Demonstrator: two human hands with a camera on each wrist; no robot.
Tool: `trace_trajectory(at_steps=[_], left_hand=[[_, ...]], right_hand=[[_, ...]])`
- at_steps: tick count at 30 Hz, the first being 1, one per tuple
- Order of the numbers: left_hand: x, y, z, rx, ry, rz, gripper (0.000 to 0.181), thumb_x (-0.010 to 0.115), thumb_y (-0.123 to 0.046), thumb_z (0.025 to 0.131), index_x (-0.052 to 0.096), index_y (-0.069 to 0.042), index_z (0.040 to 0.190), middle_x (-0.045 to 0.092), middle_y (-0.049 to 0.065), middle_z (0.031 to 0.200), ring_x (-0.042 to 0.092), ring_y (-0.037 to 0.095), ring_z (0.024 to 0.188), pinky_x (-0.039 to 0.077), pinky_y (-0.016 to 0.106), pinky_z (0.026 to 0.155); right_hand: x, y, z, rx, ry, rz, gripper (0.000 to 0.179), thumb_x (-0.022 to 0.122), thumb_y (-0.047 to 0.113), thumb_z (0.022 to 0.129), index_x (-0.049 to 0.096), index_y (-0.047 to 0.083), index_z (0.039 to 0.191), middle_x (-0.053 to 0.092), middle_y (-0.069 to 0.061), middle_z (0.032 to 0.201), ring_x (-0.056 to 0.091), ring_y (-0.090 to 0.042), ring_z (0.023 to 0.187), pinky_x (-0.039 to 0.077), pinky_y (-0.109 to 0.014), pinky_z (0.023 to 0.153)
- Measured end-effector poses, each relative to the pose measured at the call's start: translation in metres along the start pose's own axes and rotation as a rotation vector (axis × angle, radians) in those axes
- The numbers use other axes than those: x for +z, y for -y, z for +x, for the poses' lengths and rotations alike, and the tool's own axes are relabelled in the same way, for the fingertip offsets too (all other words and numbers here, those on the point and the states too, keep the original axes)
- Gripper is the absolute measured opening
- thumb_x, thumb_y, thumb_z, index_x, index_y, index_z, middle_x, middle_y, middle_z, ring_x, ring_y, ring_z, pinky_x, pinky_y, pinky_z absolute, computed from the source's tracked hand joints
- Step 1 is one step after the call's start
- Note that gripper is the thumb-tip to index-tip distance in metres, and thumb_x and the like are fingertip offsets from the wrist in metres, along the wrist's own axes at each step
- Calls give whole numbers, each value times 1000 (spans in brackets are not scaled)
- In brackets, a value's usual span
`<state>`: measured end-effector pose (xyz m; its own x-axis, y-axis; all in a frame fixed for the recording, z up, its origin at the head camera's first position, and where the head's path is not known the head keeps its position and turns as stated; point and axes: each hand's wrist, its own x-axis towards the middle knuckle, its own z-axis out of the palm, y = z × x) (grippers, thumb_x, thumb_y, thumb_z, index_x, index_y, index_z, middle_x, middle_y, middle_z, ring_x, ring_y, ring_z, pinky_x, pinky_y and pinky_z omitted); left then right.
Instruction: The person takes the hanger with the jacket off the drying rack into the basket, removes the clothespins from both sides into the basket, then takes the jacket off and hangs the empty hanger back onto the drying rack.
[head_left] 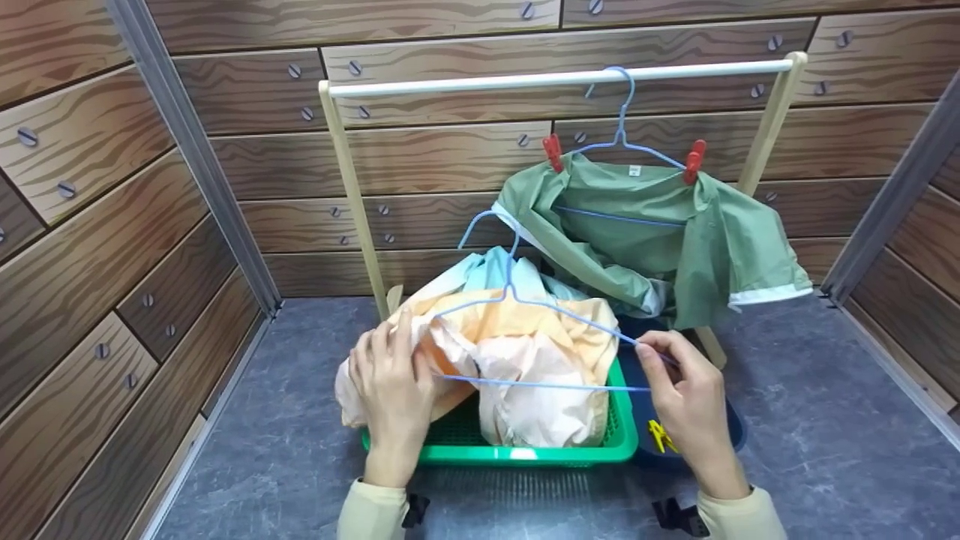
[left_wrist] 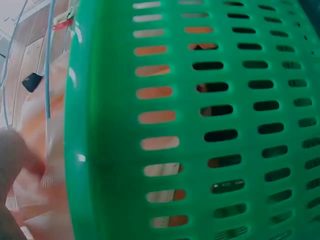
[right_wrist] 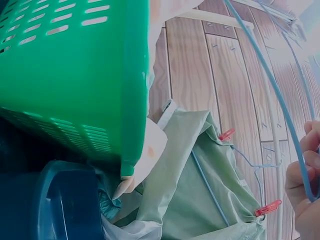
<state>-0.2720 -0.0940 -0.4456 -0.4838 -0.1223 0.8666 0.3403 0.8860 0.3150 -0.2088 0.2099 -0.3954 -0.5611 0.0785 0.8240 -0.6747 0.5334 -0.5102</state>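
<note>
1. A person's right hand [head_left: 686, 397] pinches one corner of a blue hanger [head_left: 509, 277], thumb against fingers, above the green basket [head_left: 525, 454].
2. The left hand [head_left: 394, 375] lies over the peach cloth [head_left: 540, 322], its fingers reaching up the fabric; whether they pinch it, one cannot tell.
3. The hanger spans the front of the cloth, hook up, its left end out of sight at the cloth and the left hand.
4. The cloth, peach with paler parts, is bunched in the basket and spills over its left side; a teal piece [head_left: 487, 270] shows behind it.
5. Beside the basket, on the grey surface [head_left: 262, 420], a dark blue bin [head_left: 741, 435] sits partly behind the right forearm, a yellow clip [head_left: 661, 435] visible there.
6. Behind, a green shirt [head_left: 701, 247] hangs from a white-barred rack [head_left: 480, 84] on a second hanger [head_left: 621, 127], a red clip [head_left: 553, 154] at each shoulder.
</note>
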Motion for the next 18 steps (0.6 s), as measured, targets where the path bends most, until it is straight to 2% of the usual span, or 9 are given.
trace_trajectory(at_steps=[3,6,9,14,18], left_hand=[[0,2,0,9,-65,-16,43,64,-6,82,61,-15,124,58,11,109,49,34,100,35,47,90],[-2,3,1,5,-127,-50,32,63,-6,84,66,-13,116,62,10,108,53,34,101,38,45,91],[-7,0,3,-37,-160,-154,26,62,-4,86,67,-9,111,64,9,110,55,31,106,39,42,94],[-17,-5,9,-146,-145,-359,25,58,0,89,67,-10,110,63,2,114,57,22,108,43,36,90],[-21,-4,11,-215,-103,-420,23,57,-4,91,67,-15,109,61,-3,114,54,15,108,41,34,90]], right_hand=[[0,0,0,-9,-1,-4,10,60,-12,84,62,-4,91,61,-11,80,49,-13,63,41,-16,57],[-1,-1,0,-18,7,3,10,60,-11,84,62,-4,90,61,-11,80,50,-13,63,41,-15,58],[-2,-2,0,-23,20,2,11,60,-12,84,62,-3,90,60,-9,80,49,-14,62,41,-16,57],[-4,-5,1,-26,42,13,12,59,-14,83,62,-5,90,60,-8,79,50,-13,64,42,-16,59],[-5,-6,0,-13,60,37,11,59,-15,83,62,-6,90,59,-9,79,51,-12,67,43,-16,62]])
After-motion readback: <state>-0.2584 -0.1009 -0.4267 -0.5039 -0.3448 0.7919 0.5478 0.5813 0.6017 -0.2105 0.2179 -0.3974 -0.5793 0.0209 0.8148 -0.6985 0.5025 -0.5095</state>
